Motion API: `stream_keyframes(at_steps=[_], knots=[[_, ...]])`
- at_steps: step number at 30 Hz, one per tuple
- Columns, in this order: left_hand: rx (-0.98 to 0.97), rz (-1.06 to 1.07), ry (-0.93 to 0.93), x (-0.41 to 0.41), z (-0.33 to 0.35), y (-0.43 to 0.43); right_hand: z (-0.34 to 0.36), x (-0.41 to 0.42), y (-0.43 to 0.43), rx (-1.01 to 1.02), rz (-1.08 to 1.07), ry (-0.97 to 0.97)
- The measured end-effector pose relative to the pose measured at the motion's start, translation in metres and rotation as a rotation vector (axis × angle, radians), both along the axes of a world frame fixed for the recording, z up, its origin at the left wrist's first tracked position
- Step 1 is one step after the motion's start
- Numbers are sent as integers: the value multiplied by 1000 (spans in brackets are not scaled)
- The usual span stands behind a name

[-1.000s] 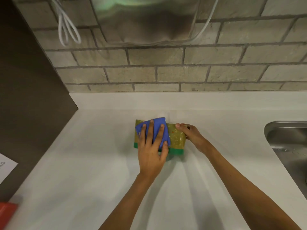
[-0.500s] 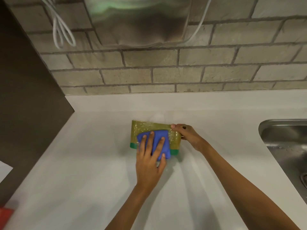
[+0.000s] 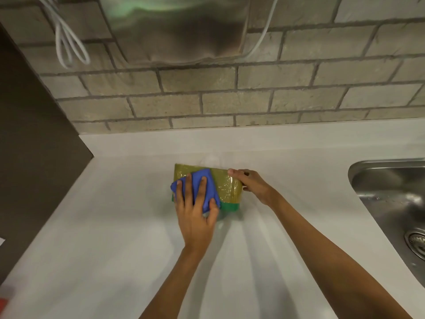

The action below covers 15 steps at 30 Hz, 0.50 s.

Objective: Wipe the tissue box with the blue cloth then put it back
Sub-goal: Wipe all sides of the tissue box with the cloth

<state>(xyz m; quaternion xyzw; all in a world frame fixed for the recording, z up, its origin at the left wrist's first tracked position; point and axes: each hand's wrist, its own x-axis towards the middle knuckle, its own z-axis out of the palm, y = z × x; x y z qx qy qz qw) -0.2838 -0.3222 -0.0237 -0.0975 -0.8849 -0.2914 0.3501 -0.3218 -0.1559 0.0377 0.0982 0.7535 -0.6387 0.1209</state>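
Note:
The tissue box is a shiny yellow-green pack with a green lower band, lying on the white counter near the back wall. My left hand presses a folded blue cloth flat on the left half of the box's top, fingers spread over the cloth. At the box's right end, my right hand grips it, thumb on the top edge. The box's left side is hidden under the cloth and hand.
A steel sink with a drain is set into the counter at the right. A dark panel walls off the left. On the brick wall hang a metal dispenser and white cables.
My left hand has slid the blue cloth from the box's middle front toward its left and upper part. The right hand keeps its hold on the right end.

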Motion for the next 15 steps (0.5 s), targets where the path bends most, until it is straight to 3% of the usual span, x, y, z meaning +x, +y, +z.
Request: stream_keyframes(at_steps=[2, 8, 10, 15], knots=[[37, 37, -26, 0, 5, 15, 1, 2, -3, -23, -12, -13], [-224, -233, 99, 20, -15, 20, 0, 5, 7, 22, -43, -16], [-132, -163, 60, 13, -16, -3, 3, 2, 1, 40, 0, 7], [312, 73, -222, -4, 3, -10, 0, -1, 2, 13, 4, -5]])
